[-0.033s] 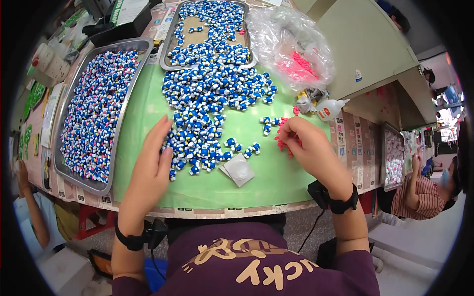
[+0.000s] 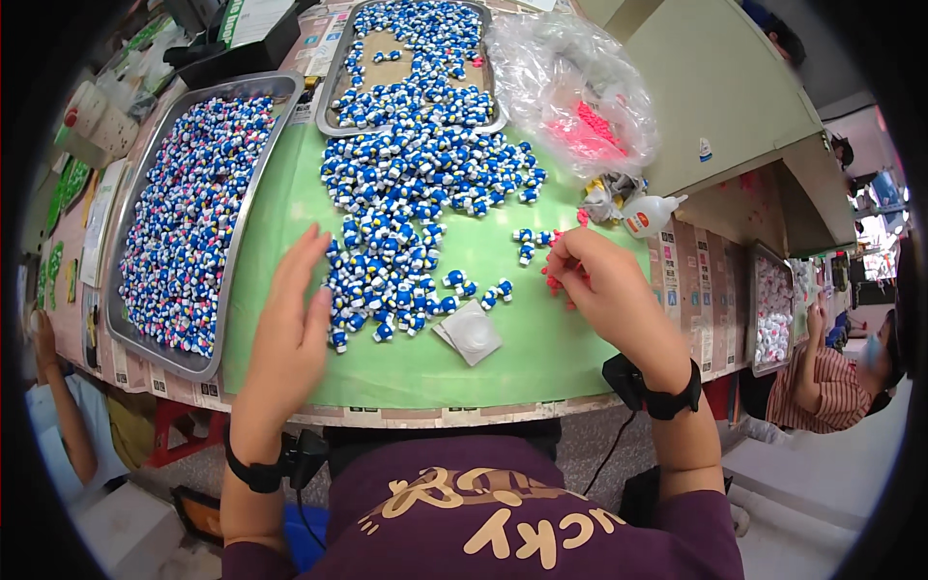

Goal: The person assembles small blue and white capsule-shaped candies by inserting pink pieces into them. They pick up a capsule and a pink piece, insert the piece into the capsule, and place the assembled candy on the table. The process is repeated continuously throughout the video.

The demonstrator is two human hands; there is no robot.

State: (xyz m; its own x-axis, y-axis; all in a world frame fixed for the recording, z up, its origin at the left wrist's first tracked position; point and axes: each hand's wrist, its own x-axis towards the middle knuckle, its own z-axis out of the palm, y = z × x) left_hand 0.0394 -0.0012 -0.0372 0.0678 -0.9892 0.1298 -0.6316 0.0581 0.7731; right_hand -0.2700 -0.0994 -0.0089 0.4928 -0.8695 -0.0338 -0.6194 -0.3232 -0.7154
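Observation:
My left hand (image 2: 291, 324) is open at the left edge of a heap of small blue-and-white figures (image 2: 382, 275), its fingers stretched out along the heap. My right hand (image 2: 607, 286) is closed, thumb and fingertips pressed together over small pink pieces (image 2: 554, 266) on the green mat (image 2: 387, 382). Whatever lies between those fingertips is too small or hidden to name. A few blue-and-white figures (image 2: 526, 245) lie just left of the pink pieces. Nearer to me, a small white dish-like piece on a square base (image 2: 473, 332) rests on the mat.
Metal trays of figures stand at left (image 2: 215, 338) and at the far side (image 2: 327, 121). A clear plastic bag (image 2: 541, 68) with pink pieces lies at far right, near a white squeeze bottle (image 2: 650, 215). Co-workers sit at both sides; one wears a striped shirt (image 2: 807, 391).
My left hand has shifted slightly left, away from the heap's edge. The right hand keeps its pinch over the pink pieces, and the view has moved very slightly.

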